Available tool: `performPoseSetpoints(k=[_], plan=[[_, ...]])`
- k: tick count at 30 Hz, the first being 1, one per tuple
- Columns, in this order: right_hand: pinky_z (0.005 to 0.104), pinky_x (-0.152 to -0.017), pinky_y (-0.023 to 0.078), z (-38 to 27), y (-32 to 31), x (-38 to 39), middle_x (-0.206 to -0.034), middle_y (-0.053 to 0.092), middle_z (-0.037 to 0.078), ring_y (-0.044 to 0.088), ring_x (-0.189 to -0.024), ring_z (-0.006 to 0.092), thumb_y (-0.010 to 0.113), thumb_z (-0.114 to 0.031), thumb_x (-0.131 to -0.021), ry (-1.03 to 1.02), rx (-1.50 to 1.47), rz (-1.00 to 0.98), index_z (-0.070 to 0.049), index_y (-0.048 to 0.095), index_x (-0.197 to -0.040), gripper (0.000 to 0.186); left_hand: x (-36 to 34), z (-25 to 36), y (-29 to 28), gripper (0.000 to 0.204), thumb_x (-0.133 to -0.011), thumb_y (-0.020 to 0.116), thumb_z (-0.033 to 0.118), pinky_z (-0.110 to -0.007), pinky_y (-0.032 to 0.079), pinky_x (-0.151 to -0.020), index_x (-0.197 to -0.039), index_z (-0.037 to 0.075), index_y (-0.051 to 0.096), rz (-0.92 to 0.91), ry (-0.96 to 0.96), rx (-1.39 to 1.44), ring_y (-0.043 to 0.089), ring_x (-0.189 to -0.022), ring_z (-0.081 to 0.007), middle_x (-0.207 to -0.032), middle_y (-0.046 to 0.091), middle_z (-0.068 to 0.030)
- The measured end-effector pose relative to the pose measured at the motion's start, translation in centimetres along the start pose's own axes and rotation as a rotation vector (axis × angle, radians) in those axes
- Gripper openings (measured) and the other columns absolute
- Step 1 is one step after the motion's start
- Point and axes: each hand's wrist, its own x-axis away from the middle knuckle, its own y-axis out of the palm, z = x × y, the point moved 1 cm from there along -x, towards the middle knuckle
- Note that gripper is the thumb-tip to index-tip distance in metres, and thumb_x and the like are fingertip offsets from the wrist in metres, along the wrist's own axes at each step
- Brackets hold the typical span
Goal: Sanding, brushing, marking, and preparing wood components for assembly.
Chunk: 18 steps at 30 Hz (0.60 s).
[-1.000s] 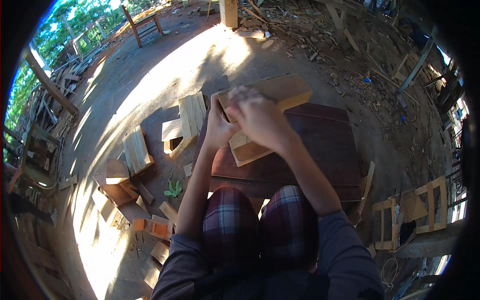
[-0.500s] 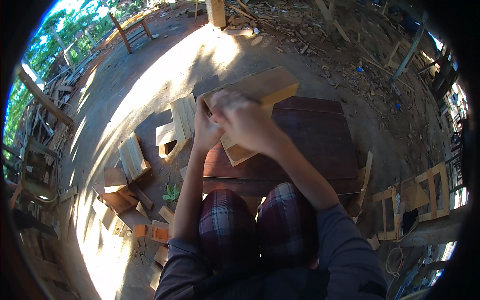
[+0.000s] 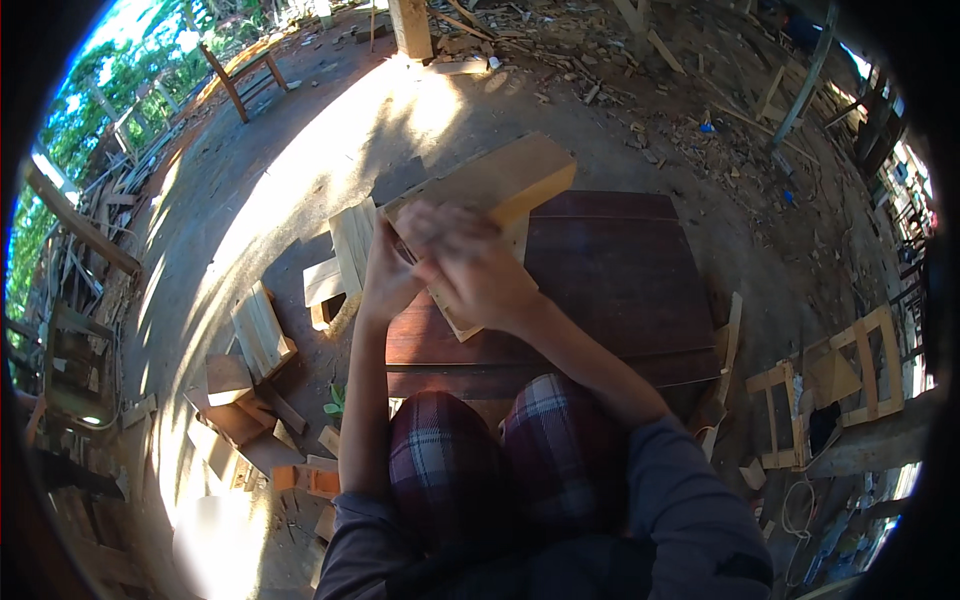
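A pale wooden piece [image 3: 490, 175], made of thick boards meeting at an angle, lies slanted over a dark reddish-brown wooden panel [image 3: 610, 270] in front of my knees. My left hand [image 3: 393, 280] is closed around its near left end, thumb towards my other hand. Across the wood beside it lies my right hand [image 3: 470, 260], its fingers blurred by motion. Whether anything is under those fingers is hidden.
Left of the panel stand light wood blocks [image 3: 263, 330] and an open-ended wooden box [image 3: 323, 283]. Offcuts [image 3: 305, 478] lie by my left forearm. Slatted wooden frames [image 3: 865, 365] are at the right, and a post [image 3: 411, 30] rises at the far side.
The whole view has shifted slightly, carrying wood and hands a little left. My left hand keeps its grip; my right fingers are blurred in both frames. A blurred pale patch now shows at lower left.
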Motion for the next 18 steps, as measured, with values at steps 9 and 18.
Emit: performPoseSetpoints(k=[9,18], plan=[[0.0442,-0.101,0.042,9.1,-4.4,1.6,-0.123,0.062,0.013,0.058,-0.114,0.0291,0.054,-0.013,-0.094,0.191,0.178,0.191,-0.006,0.062,-0.117,0.026,0.1,1.0,2.3,0.082,-0.061,0.086,0.0,-0.036,0.045,-0.098,-0.128,0.005,0.038,-0.023,-0.072,-0.127,0.054,-0.116,-0.0214,-0.123,0.054,-0.0105],[0.0428,-0.104,0.038,2.4,0.7,2.2,-0.12,0.062,0.01,0.055,-0.116,0.0271,0.069,-0.026,-0.084,-0.031,-0.041,0.082,-0.008,0.064,-0.113,0.034,7.8,-0.7,-3.1,0.046,-0.085,0.061,0.031,-0.04,0.038,-0.105,-0.123,0.004,0.06,-0.306,0.087,-0.399,0.052,-0.121,-0.0316,-0.129,0.056,-0.0141]])
